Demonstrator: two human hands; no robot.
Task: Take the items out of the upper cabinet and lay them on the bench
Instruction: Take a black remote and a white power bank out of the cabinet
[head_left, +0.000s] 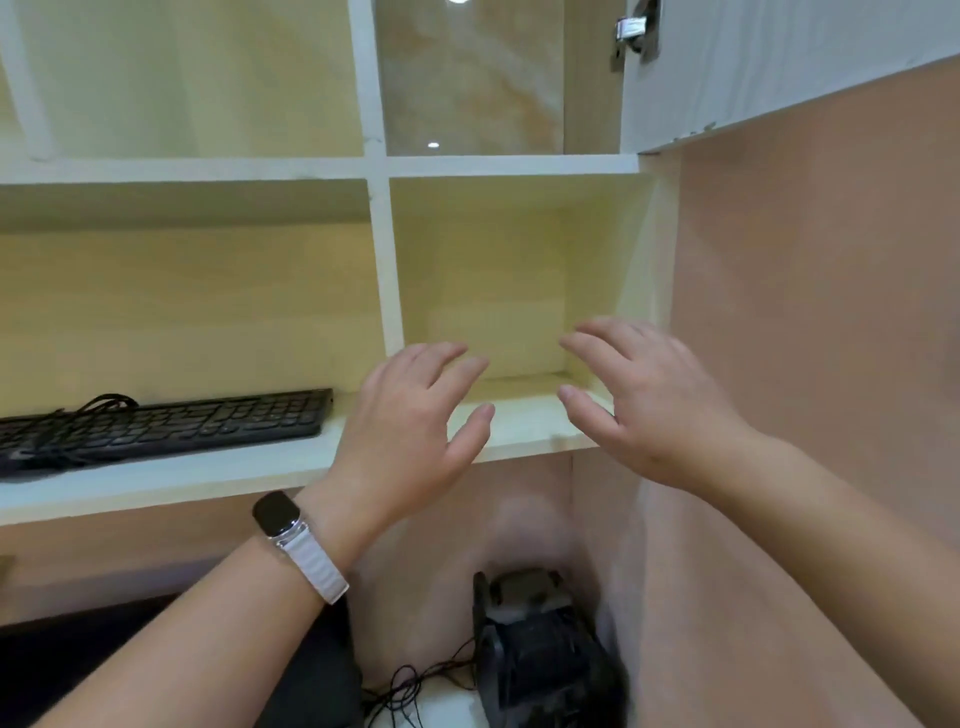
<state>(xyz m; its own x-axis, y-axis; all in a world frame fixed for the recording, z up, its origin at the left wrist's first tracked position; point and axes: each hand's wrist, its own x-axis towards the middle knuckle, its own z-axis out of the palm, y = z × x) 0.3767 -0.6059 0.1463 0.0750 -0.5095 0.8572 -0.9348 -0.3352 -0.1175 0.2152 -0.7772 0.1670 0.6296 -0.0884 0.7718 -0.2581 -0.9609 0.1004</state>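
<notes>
Pale yellow boards with white edges make up the cabinet (379, 260), which is split into open compartments by a white upright and a white shelf. A black keyboard (171, 423) lies flat on the bottom shelf of the lower left compartment, its right end near the upright. Its black cord (104, 402) is looped on top of its left part.

Both hands are raised in front of the lower right compartment, palms turned away from the camera. The left hand (410, 431) has its fingers spread wide and slightly bent, and it holds nothing. The right hand (649, 410) is just beside it, fingers also spread and loosely bent, holding nothing. The two thumbs point towards each other with a gap between them. Neither hand touches the shelf as far as can be told. The left wrist wears a watch (278, 514) with a dark face and a white strap.

At the upper right a white door (753, 67) stands open, with a metal hinge (636, 31) on it. A pinkish wall (805, 312) runs down the right side. Below the cabinet, a black device (540, 654) stands in the corner on a white surface (441, 712), with thin black wires (410, 691) lying just left of it.
</notes>
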